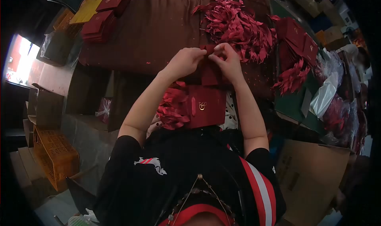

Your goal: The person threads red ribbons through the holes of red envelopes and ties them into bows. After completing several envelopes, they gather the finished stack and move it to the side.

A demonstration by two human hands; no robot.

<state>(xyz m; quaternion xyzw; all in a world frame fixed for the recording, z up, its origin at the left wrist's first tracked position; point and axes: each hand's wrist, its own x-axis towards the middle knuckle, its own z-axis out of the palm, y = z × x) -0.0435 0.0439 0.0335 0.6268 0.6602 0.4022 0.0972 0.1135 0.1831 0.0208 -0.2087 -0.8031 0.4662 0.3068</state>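
Observation:
Both hands meet at the near edge of the cloth-covered table, over a dark red piece (210,73) that hangs at the edge. My left hand (186,62) pinches its upper part from the left. On the right, my right hand (227,61) has thumb and forefinger curled close together; whether something thin is between them is too small to tell. Below, on my lap, lie a red bag (207,106) with a gold mark and a bunch of red ribbons (173,109). A large heap of red ribbons (238,27) is just beyond my right hand.
Stacked red bags (97,25) lie at the table's far left, near a yellow sheet (93,6). More red bags (295,37) with ribbons stand at the right. An orange crate (55,154) is at lower left, a cardboard box (311,178) at lower right.

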